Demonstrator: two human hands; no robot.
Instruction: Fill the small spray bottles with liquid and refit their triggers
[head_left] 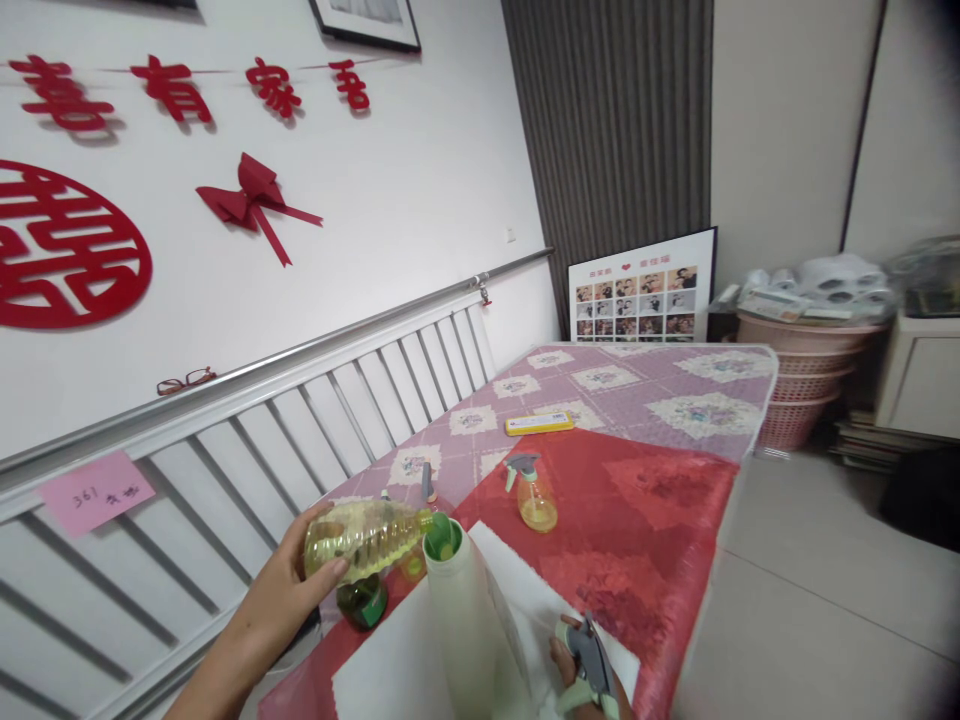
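Ribbed bottle [364,540] tipped at the pale container [469,625] mouth!
Left hand [300,562] wraps it, near left above the counter [724,368]; right hand [562,662] clutches a spray head [591,655]. Looks light, squeezable: hold round the ribs.

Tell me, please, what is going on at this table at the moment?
A person's left hand holds a clear ribbed bottle of yellowish liquid tipped on its side, its neck at the open mouth of a tall pale bottle. Whether liquid is flowing is hard to tell. The right hand holds a grey-and-green spray head. Beyond, a small spray bottle stands upright on the red cloth, with a yellow case lying farther back.
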